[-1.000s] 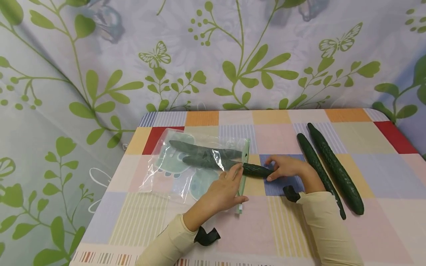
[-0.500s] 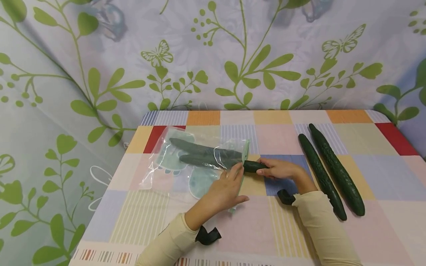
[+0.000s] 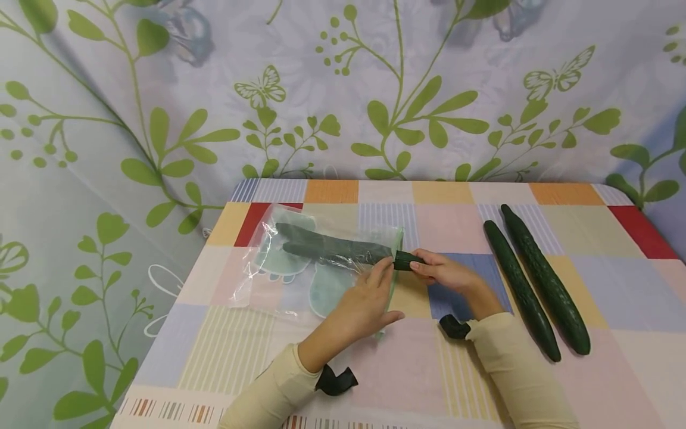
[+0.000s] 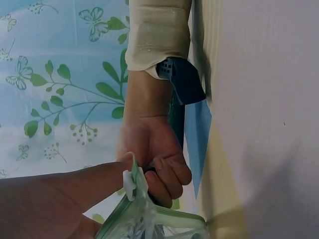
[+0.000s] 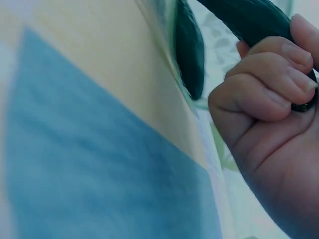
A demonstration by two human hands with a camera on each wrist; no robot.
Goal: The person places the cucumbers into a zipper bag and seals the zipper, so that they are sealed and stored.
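Observation:
A clear zip bag point(image 3: 300, 280) with pale blue-green prints lies flat, its green-edged mouth to the right. One cucumber point(image 3: 321, 241) is inside it, partly hidden under the clear film. Just below, a second cucumber point(image 3: 405, 260) lies mostly in the bag, its end sticking out of the mouth. That end is gripped by my right hand point(image 3: 447, 274) between curled fingers point(image 5: 269, 74) and thumb. My left hand point(image 3: 364, 301) rests on the mouth edge with fingers extended and thumb spread. A white zip slider point(image 4: 129, 186) shows near it; some left fingertips are hidden.
Two cucumbers, a nearer one point(image 3: 520, 289) and a farther one point(image 3: 546, 280), lie side by side right of my right forearm. A patchwork cloth point(image 3: 466, 393) covers the table. A leaf-patterned curtain point(image 3: 343, 89) hangs behind it.
My right hand has taken hold of the protruding cucumber and moved left, pushing it deeper into the bag. My left hand has stayed at the bag mouth.

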